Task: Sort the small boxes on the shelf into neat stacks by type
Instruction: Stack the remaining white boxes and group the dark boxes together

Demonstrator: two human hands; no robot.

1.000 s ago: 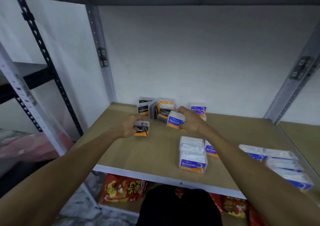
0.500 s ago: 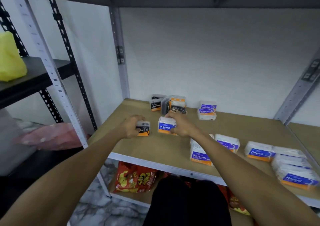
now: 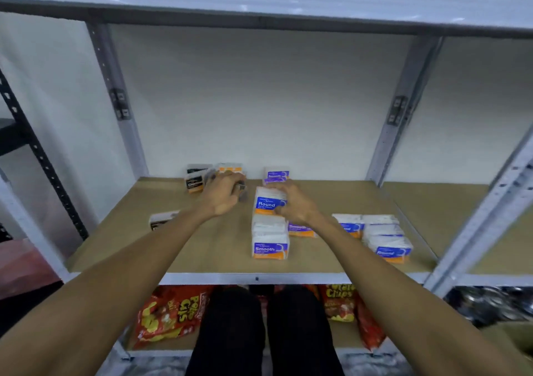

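My right hand (image 3: 292, 204) grips a white and blue "Round" box (image 3: 268, 202) above the wooden shelf (image 3: 202, 248), just behind a stack of "Smooth" boxes (image 3: 270, 241). My left hand (image 3: 223, 195) reaches to the back, its fingers curled on a dark box (image 3: 242, 192) that is blurred. One dark charcoal box (image 3: 161, 220) lies alone at the left. More charcoal boxes (image 3: 195, 180) and an orange box (image 3: 230, 169) stand by the back wall, with a "Smooth" box (image 3: 275, 175) beside them. "Round" boxes (image 3: 386, 238) are stacked at the right.
Another "Smooth" box (image 3: 300, 228) lies under my right wrist. Grey uprights (image 3: 403, 110) frame the bay, with a shelf board (image 3: 259, 9) overhead. Red chip bags (image 3: 170, 315) fill the shelf below, beside my dark legs (image 3: 230, 332).
My left hand let go of the charcoal box, which now lies at the left, and reached back to the dark box. My right hand lifted the Round box toward the Smooth stack.
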